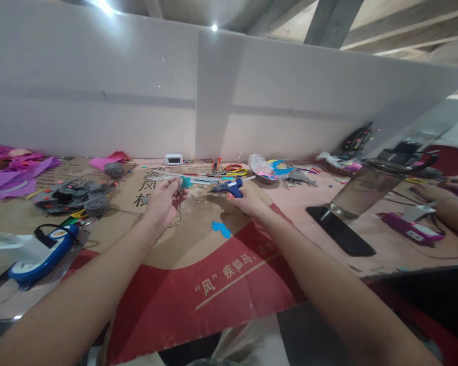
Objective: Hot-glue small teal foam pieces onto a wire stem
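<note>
Head view. Left hand (163, 201): thumb and fingertips pinching a small teal piece (185, 182), held up above the cardboard sheet (168, 249). Right hand (249, 202): closed round the grip of a blue glue gun (234, 188), nozzle toward the left hand, gap between nozzle and teal piece. A bright blue cutout (221, 230) lies flat on the cardboard, nearer the body than both hands. Behind them on the counter (303, 203): yellow-handled scissors (240, 172). Right of the gun, a bowl (270, 179) of coloured scraps; grey yarn ball (96, 204) well left.
</note>
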Tool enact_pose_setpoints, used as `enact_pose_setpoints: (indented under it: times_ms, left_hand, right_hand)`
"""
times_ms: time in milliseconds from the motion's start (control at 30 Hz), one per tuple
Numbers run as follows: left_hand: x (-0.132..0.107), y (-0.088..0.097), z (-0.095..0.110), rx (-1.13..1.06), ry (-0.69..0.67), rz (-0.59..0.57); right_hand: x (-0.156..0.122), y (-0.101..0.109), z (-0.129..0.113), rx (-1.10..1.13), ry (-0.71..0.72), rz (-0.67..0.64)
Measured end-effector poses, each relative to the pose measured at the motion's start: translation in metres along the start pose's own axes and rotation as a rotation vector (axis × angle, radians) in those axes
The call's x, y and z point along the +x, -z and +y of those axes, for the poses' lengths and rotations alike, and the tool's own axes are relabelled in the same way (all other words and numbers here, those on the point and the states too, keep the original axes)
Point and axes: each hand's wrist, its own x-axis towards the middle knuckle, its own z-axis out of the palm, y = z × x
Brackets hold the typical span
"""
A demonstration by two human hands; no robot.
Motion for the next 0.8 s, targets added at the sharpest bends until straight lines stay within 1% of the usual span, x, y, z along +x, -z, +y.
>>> enact_pose_setpoints:
  times_ms: [133, 200, 300, 367, 433, 600, 800]
  left_hand:
    - [0.002, 0.001, -0.001, 0.007, 0.003, 0.024]
    - [0.004, 0.003, -0.002, 0.009, 0.002, 0.032]
    - [0.007, 0.006, -0.005, 0.017, 0.004, 0.051]
    - [0.007, 0.008, -0.007, 0.032, 0.007, 0.061]
    - [0.006, 0.009, -0.008, 0.062, 0.011, 0.057]
    - [0.003, 0.008, -0.010, 0.144, 0.011, 0.043]
    - [0.002, 0.005, -0.011, 0.135, 0.010, 0.036]
  right_hand:
    - [-0.009, -0.001, -0.015, 0.437, 0.053, 0.066]
    - [-0.017, 0.000, -0.024, 0.544, 0.148, 0.051]
    - [-0.030, 0.002, -0.036, 0.633, 0.294, 0.010]
    - [-0.038, 0.002, -0.040, 0.620, 0.330, -0.007]
    - [-0.042, 0.000, -0.040, 0.554, 0.363, -0.014]
    - [-0.045, -0.004, -0.037, 0.408, 0.469, -0.051]
    - [-0.047, -0.001, -0.041, 0.345, 0.475, -0.028]
